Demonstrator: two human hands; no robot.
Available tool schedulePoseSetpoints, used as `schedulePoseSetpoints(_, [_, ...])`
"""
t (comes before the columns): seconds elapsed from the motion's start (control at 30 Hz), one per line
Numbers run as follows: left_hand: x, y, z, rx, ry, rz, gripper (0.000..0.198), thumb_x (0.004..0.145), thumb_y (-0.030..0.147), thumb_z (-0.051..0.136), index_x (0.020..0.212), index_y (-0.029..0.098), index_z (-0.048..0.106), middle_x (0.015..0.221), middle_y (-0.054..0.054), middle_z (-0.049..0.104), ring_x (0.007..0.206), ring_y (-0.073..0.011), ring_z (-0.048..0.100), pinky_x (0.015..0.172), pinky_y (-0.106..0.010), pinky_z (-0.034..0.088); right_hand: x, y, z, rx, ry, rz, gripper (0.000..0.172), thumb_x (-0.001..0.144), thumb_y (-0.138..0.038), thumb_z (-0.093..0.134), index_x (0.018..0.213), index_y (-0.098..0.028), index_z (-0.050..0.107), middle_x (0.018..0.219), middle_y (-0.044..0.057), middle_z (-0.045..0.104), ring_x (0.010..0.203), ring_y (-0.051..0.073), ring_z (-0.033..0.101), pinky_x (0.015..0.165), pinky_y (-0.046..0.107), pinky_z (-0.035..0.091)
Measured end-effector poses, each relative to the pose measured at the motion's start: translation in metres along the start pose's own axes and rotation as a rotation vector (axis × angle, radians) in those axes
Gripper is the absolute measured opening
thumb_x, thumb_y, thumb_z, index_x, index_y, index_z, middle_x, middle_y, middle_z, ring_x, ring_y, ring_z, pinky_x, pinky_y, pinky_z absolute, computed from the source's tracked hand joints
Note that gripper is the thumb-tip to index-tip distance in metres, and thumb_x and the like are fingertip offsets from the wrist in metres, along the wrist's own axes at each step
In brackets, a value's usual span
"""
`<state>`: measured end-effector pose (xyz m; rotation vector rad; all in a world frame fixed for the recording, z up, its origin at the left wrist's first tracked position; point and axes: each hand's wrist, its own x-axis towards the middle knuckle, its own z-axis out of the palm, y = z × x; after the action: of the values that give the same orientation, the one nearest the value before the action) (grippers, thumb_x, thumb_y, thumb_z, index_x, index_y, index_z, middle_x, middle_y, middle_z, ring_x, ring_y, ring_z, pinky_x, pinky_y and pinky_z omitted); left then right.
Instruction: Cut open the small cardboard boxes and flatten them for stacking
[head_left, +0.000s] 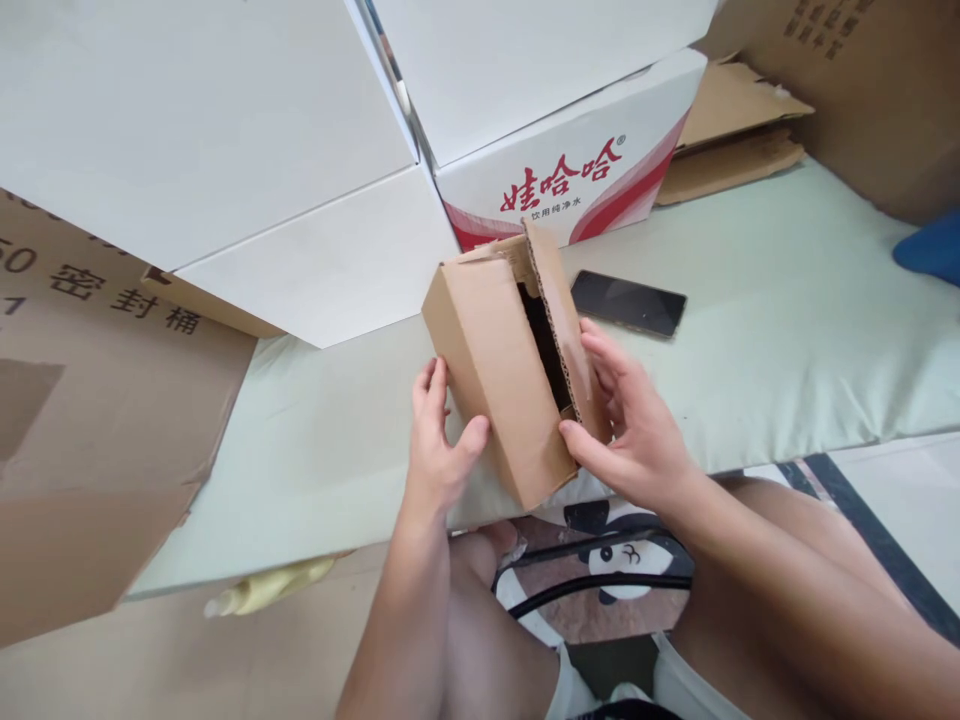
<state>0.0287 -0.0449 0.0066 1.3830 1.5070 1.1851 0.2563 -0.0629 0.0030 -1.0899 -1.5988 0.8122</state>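
Note:
A small brown cardboard box sits tilted at the front of the green-covered surface, its long top flaps parted by a dark gap. What lies inside is hidden in shadow. My left hand rests against the box's left side, thumb on the upper face and fingers along the edge. On the opposite side, my right hand grips the box near the right flap, its thumb at the near end of the gap. Between them the two hands hold the box. A dark phone lies face up just beyond my right hand.
Behind stand white boxes and a white carton with red lettering. Large brown cartons rise at the left and back right. Something blue is at the right edge. Below are a panda-print bag and a yellow bottle.

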Motion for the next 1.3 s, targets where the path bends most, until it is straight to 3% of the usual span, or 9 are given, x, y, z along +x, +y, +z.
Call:
schedulePoseSetpoints(0.17, [-0.027, 0.045, 0.005, -0.051, -0.062, 0.041, 0.095, 0.075, 0.068, 0.082, 0.151, 0.02, 0.048, 0.146, -0.018, 0.058, 0.141, -0.0388, 0.055, 0.118, -0.05, 0.047, -0.004, -0.015, -0.001, -0.025, -0.136, -0.209, 0.077, 0.089, -0.025, 0.067, 0.158, -0.031, 0.035, 0.172, 0.012, 0.036, 0.159, 0.036, 0.039, 0.125, 0.061, 0.046])
schedulePoseSetpoints(0.33, [-0.031, 0.057, 0.013, -0.059, 0.104, 0.173, 0.122, 0.076, 0.048, 0.088, 0.165, 0.032, 0.007, 0.16, -0.013, 0.045, 0.147, -0.0338, 0.051, 0.123, -0.047, 0.043, -0.009, -0.02, 0.001, 0.054, -0.153, -0.239, 0.076, 0.092, -0.011, 0.054, 0.161, -0.033, 0.033, 0.159, 0.01, 0.057, 0.14, 0.029, 0.063, 0.112, 0.048, 0.06])
schedulePoseSetpoints(0.43, [-0.029, 0.049, 0.011, -0.093, 0.145, 0.227, 0.092, 0.083, 0.036, 0.076, 0.161, 0.03, 0.028, 0.153, -0.01, 0.052, 0.144, -0.032, 0.052, 0.12, -0.044, 0.046, -0.007, -0.015, 0.002, 0.104, -0.097, -0.178, 0.073, 0.097, -0.009, 0.052, 0.161, -0.037, 0.031, 0.149, 0.009, 0.064, 0.126, 0.025, 0.071, 0.1, 0.043, 0.066])
schedulePoseSetpoints(0.53, [-0.026, 0.041, 0.009, -0.137, 0.217, 0.321, 0.058, 0.081, 0.024, 0.067, 0.138, 0.023, 0.057, 0.125, -0.008, 0.068, 0.115, -0.025, 0.067, 0.099, -0.035, 0.057, -0.002, -0.007, 0.003, 0.041, 0.091, -0.211, 0.079, 0.097, -0.006, 0.052, 0.162, -0.044, 0.027, 0.148, 0.009, 0.06, 0.121, 0.022, 0.072, 0.088, 0.038, 0.068])
schedulePoseSetpoints(0.67, [-0.025, 0.037, 0.019, -0.183, 0.283, 0.364, 0.054, 0.07, 0.011, 0.064, 0.123, 0.019, 0.065, 0.104, -0.004, 0.071, 0.093, -0.0185, 0.068, 0.081, -0.028, 0.058, 0.001, -0.002, 0.003, -0.302, 0.205, -0.338, 0.059, 0.092, -0.001, 0.054, 0.135, -0.04, 0.065, 0.157, 0.006, 0.045, 0.138, 0.028, 0.06, 0.095, 0.042, 0.066])
schedulePoseSetpoints(0.77, [-0.022, 0.035, 0.031, -0.284, 0.352, 0.351, 0.06, 0.066, 0.009, 0.061, 0.124, 0.021, 0.061, 0.109, -0.005, 0.07, 0.093, -0.0171, 0.068, 0.079, -0.027, 0.058, -0.001, -0.006, 0.005, -0.551, 0.07, -0.249, 0.044, 0.088, -0.004, 0.055, 0.116, -0.029, 0.077, 0.161, 0.011, 0.041, 0.135, 0.033, 0.062, 0.091, 0.044, 0.067])
schedulePoseSetpoints(0.9, [-0.016, 0.036, 0.042, -0.321, 0.503, 0.398, 0.061, 0.063, 0.008, 0.059, 0.123, 0.022, 0.057, 0.115, -0.005, 0.066, 0.098, -0.0161, 0.067, 0.085, -0.028, 0.058, 0.004, -0.019, 0.004, -0.677, -0.168, 0.051, 0.036, 0.09, -0.019, 0.057, 0.118, -0.024, 0.08, 0.162, 0.017, 0.044, 0.134, 0.038, 0.063, 0.091, 0.049, 0.065])
schedulePoseSetpoints(1.07, [-0.019, 0.03, 0.055, -0.213, 0.487, 0.458, 0.063, 0.071, 0.006, 0.057, 0.132, 0.021, 0.054, 0.121, -0.008, 0.064, 0.113, -0.0185, 0.068, 0.097, -0.031, 0.059, 0.02, -0.035, -0.012, -0.748, -0.465, 0.568, 0.052, 0.104, -0.047, 0.036, 0.147, -0.037, 0.062, 0.113, 0.013, 0.078, 0.105, 0.039, 0.076, 0.085, 0.055, 0.059])
schedulePoseSetpoints(1.3, [-0.024, 0.013, 0.064, -0.01, 0.351, 0.587, 0.064, 0.083, 0.003, 0.055, 0.143, 0.026, 0.054, 0.15, -0.013, 0.055, 0.147, -0.028, 0.054, 0.112, -0.039, 0.056, 0.014, -0.041, -0.033, -0.628, -0.828, 0.513, 0.051, 0.102, -0.04, 0.035, 0.127, -0.02, 0.075, 0.108, 0.019, 0.079, 0.108, 0.041, 0.074, 0.091, 0.055, 0.053])
